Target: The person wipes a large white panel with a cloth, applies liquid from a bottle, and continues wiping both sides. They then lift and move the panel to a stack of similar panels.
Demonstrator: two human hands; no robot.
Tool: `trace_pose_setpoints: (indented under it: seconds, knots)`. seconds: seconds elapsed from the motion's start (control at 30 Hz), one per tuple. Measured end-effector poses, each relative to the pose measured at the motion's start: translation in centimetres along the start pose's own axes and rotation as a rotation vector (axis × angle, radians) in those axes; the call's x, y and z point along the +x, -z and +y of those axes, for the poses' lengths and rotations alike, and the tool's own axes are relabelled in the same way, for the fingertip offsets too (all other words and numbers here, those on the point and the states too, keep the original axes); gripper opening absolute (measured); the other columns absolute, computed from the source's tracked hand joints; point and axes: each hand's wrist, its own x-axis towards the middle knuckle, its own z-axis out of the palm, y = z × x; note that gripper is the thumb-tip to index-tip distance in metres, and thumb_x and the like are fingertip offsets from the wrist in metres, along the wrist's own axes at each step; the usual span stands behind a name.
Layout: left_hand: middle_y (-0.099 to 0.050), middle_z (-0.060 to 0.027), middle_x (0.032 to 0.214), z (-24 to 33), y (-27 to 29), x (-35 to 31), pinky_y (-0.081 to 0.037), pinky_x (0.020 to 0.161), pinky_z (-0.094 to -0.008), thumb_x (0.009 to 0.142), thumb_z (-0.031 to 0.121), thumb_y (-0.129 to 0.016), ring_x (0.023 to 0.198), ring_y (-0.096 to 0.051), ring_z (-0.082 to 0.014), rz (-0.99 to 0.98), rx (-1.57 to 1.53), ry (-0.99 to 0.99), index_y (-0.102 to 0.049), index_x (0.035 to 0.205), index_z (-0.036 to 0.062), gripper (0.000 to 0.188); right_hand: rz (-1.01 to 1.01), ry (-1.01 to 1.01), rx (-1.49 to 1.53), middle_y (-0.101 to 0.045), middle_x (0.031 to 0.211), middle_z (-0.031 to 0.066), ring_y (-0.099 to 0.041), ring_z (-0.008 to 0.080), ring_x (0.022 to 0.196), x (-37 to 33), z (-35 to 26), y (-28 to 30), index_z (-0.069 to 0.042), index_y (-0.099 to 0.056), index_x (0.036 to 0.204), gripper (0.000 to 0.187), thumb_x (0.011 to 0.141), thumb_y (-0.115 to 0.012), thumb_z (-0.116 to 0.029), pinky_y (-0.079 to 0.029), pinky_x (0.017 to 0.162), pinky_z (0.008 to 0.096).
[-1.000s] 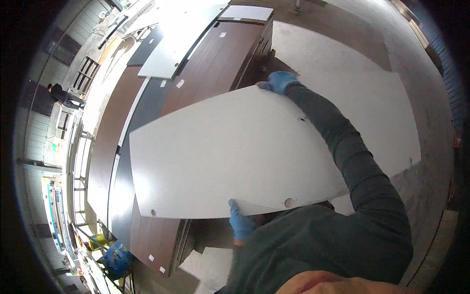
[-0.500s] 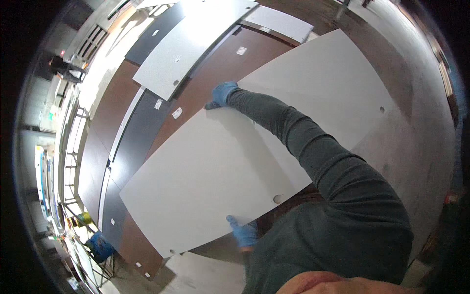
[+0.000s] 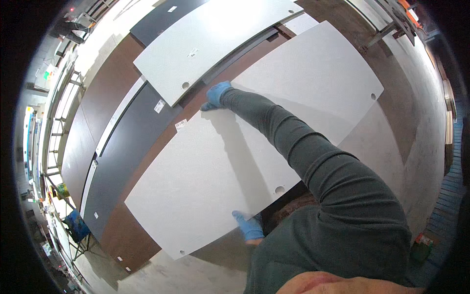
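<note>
A large pale grey panel (image 3: pixel 196 176) with round holes near its corners lies slantwise before me. My right hand (image 3: pixel 216 95), in a blue glove, is closed on the panel's far long edge, its arm stretched across the top. At the near long edge, my left hand (image 3: pixel 248 225), also blue-gloved, grips the same panel. Its thumb lies on the upper face, while its other fingers are hidden below. A brown board (image 3: pixel 129 235) with small white labels shows beneath and beyond the panel.
Beyond my right hand, another pale panel (image 3: pixel 171 63) rests over dark grey boards (image 3: pixel 132 132). A blue bin (image 3: pixel 77 225) stands on the left by a metal frame. At the far upper left is another person (image 3: pixel 71 30). Concrete floor (image 3: pixel 391 142) extends to the right.
The view has shifted and turned slightly, and the boards beyond appear larger. Both hands keep their hold on the panel, which sits a little differently against the brown board.
</note>
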Motion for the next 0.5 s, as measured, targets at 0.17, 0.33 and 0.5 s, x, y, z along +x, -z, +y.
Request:
trace_pose_setpoints:
  seconds: [0.17,0.33,0.5]
  knots:
    - [-0.044,-0.0186,0.156,0.0,-1.4,4.9,-0.032,0.121,-0.053,0.092,0.085,-0.041,0.141,-0.04,-0.0388,0.136,-0.147,0.183,-0.038,0.158,0.0081,0.101,0.058,0.052,-0.007,-0.077,0.104,0.016,-0.073,0.0344,0.101,5.1,2.3,0.3,-0.014,-0.08,0.107,0.071,0.085,-0.058,-0.078,-0.055,0.084,0.0519]
    - [-0.044,-0.0201,0.157,-2.0,-3.5,8.5,-0.035,0.118,-0.0586,0.091,0.087,-0.039,0.139,-0.043,-0.0442,0.199,-0.028,0.008,-0.043,0.155,0.0122,0.099,0.047,0.1,0.011,-0.076,0.11,0.0159,-0.073,0.0331,0.105,8.0,5.1,1.3,-0.011,-0.079,0.109,0.072,0.086,-0.059,-0.076,-0.055,0.086,0.0509]
    - [-0.043,-0.0198,0.157,-2.8,-5.0,11.6,-0.035,0.119,-0.0593,0.091,0.086,-0.038,0.14,-0.042,-0.0446,0.13,-0.051,0.051,-0.042,0.155,0.011,0.099,-0.012,0.104,0.05,-0.076,0.111,0.0167,-0.072,0.0333,0.108,10.7,8.2,1.3,-0.009,-0.08,0.102,0.072,0.084,-0.06,-0.075,-0.055,0.088,0.0503]
